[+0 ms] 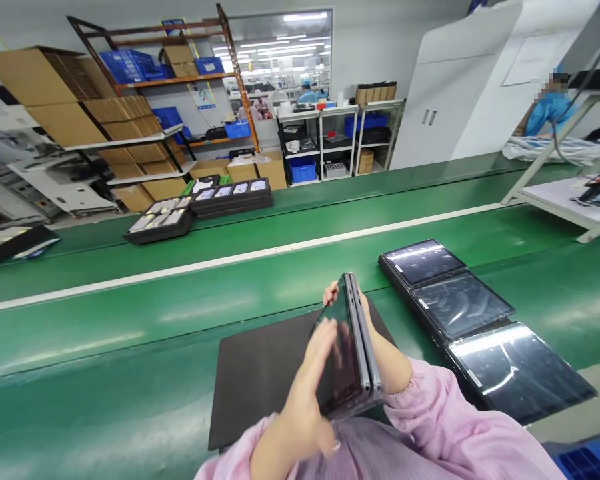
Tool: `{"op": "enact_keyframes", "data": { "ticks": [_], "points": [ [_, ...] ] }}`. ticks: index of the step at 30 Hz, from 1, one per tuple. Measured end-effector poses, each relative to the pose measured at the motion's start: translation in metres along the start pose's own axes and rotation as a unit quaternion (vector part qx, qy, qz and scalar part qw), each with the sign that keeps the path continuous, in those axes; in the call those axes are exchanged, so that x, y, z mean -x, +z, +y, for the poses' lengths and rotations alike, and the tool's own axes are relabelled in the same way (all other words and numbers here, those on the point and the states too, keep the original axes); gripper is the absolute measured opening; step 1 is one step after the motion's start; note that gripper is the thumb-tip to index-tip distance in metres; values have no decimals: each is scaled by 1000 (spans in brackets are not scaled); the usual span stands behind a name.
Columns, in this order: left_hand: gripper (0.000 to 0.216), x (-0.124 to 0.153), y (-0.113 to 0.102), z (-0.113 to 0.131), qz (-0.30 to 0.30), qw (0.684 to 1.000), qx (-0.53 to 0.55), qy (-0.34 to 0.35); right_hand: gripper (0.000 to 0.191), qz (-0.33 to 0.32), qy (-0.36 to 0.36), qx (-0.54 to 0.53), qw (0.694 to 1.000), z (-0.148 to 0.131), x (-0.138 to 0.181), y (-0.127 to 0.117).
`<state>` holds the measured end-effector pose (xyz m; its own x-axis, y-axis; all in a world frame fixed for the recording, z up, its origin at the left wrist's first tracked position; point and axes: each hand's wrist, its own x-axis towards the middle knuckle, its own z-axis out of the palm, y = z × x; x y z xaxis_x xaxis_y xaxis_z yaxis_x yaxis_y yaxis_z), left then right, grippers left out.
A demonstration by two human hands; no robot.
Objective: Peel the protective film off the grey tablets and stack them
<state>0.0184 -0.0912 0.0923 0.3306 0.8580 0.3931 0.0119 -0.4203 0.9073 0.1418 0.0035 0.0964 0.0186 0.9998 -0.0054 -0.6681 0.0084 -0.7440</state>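
Two thin tablets [337, 363], pressed together and held on edge, are in front of my chest. Their dark glossy screen faces left, and their grey edges point up toward me. My right hand [365, 313] reaches behind them and grips the far end; its fingertips curl round onto the screen side. My left hand [305, 393], slightly blurred, is open along the screen side with fingers stretched out. Whether its fingertips touch the glass I cannot tell. Beneath the tablets lies a flat black mat [260, 373] on the green bench.
To the right, a black tray [410, 290] carries several film-covered tablets [463, 303]. Farther back on the green bench [180, 300] stand black foam trays [233, 203] with small items. A white stand [555, 200] is at the right, near a person in blue [550, 113].
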Motion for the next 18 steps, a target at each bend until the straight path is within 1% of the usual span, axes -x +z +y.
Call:
{"op": "enact_keyframes", "data": {
  "ticks": [1,2,3,5,6,8,10,12,14,16,17,18],
  "points": [
    [91,10,-3,-5,-45,998,-43,23,52,3,-1,-4,1000,-7,-2,1],
    [102,18,-4,-11,-67,992,-99,42,52,5,-3,-6,1000,-12,-3,2],
    [107,24,-4,-16,-77,982,-160,63,53,8,-10,-7,1000,-17,-4,4],
    [100,29,0,-27,-61,958,-258,109,53,18,-33,-9,999,-23,-3,10],
    [94,29,2,-32,-45,952,-276,127,53,24,-45,-10,999,-25,-1,13],
    [84,28,7,-39,-21,950,-273,152,51,34,-58,-8,998,-25,2,18],
    [79,27,10,-41,-5,958,-241,154,51,37,-55,6,998,-25,5,20],
    [75,29,12,-42,13,972,-196,132,51,43,-50,24,998,-25,9,20],
    [71,33,13,-43,40,984,-145,92,51,49,-46,39,997,-24,12,20],
    [67,36,14,-44,80,991,-98,39,51,61,-45,50,996,-23,14,21],
    [64,36,15,-44,103,992,-73,6,51,73,-45,58,995,-21,14,22],
    [60,36,15,-44,130,990,-44,-42,52,88,-44,66,993,-20,12,23]
  ]
}}
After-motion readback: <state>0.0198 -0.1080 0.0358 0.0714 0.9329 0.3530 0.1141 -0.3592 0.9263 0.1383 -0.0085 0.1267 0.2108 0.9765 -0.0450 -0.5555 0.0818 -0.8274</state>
